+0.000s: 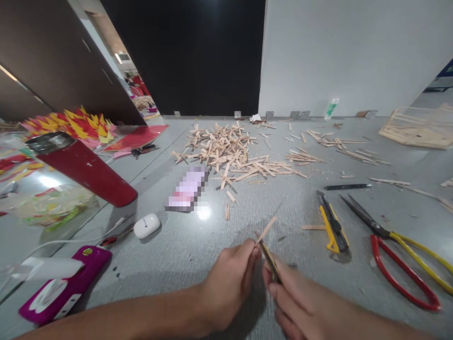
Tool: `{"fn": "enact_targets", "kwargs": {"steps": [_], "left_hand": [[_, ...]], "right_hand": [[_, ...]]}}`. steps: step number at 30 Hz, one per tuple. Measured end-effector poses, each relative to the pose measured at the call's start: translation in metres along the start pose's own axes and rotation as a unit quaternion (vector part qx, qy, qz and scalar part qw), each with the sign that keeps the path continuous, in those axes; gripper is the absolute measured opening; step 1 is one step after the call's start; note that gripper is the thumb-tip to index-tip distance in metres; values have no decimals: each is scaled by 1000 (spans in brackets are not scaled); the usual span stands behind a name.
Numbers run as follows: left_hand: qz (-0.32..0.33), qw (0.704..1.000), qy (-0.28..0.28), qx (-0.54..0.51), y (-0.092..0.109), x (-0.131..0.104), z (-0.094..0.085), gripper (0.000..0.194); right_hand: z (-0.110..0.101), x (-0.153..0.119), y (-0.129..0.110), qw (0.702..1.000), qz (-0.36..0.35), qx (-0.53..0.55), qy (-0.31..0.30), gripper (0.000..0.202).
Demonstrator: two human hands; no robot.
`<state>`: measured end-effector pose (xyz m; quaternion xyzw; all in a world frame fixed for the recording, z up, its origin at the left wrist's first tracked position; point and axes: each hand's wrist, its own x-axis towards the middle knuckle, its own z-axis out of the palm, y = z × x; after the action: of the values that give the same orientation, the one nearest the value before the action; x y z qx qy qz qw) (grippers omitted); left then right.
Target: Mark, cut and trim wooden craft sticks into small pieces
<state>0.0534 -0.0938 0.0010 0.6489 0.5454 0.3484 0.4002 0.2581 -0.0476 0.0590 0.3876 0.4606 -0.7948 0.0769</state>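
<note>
Clock directions are taken from the two hands, twelve pointing straight away from the person. A black panel [208,56] closes the far side at twelve, with a white panel [347,56] beside it at one. The desk [159,269] is grey, smooth enough to show glare, and carries scattered wood scraps. A loose pile of wooden sticks [226,148] spreads across its far half at eleven to twelve. A red flask [88,170] leans at ten; shears [381,231] with one red and one yellow handle lie at three, and a yellow cutter [332,224] lies nearer at two. A phone [187,189] lies between ten and eleven. The left hand [230,278] is closed in a pinch on the near end of a single wooden stick [267,229]; the right hand [300,297] is closed around a narrow tool [270,262], its exact kind unclear. The stick lies just beyond the left fingertips, its long axis running towards one. The tool points towards eleven, so the two long axes cross at an angle. Its tip lies close by the stick's near end; whether they touch cannot be determined. The left hand is nearer the stick, being in contact with it.
</note>
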Motion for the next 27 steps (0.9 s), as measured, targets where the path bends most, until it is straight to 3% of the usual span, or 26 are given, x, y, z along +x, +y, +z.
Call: {"fn": "enact_targets", "kwargs": {"steps": [3, 6, 7, 8, 10, 13, 16, 21, 24, 27], "left_hand": [[9, 1000, -3, 4, 1, 0, -1, 37], [19, 999, 7, 33, 0, 1, -2, 33], [17, 999, 11, 40, -1, 1, -2, 32], [14, 999, 13, 43, -1, 1, -2, 33], [9, 999, 13, 43, -2, 1, -3, 35], [32, 999, 20, 32, -3, 1, -3, 38], [52, 998, 21, 0, -1, 2, -3, 40], [64, 997, 13, -45, 1, 4, -5, 44], [67, 996, 10, -60, 3, 6, -7, 46], [54, 996, 13, -71, 6, 5, -9, 51]], "right_hand": [[4, -4, -8, 999, 29, 10, -11, 18], [-13, -11, -22, 989, 126, -52, -48, 16], [-18, -11, -20, 990, 124, -48, -38, 16], [-23, -8, -15, 993, 108, -14, -44, 17], [-25, 4, 6, 993, -10, 93, -74, 22], [-17, 21, 39, 989, -58, 117, -74, 34], [-7, 26, 51, 986, -73, 134, -71, 46], [8, 23, 35, 986, -57, 146, -50, 50], [15, 18, 16, 995, -74, 72, -8, 45], [10, 8, -6, 998, -64, 0, 4, 33]]}}
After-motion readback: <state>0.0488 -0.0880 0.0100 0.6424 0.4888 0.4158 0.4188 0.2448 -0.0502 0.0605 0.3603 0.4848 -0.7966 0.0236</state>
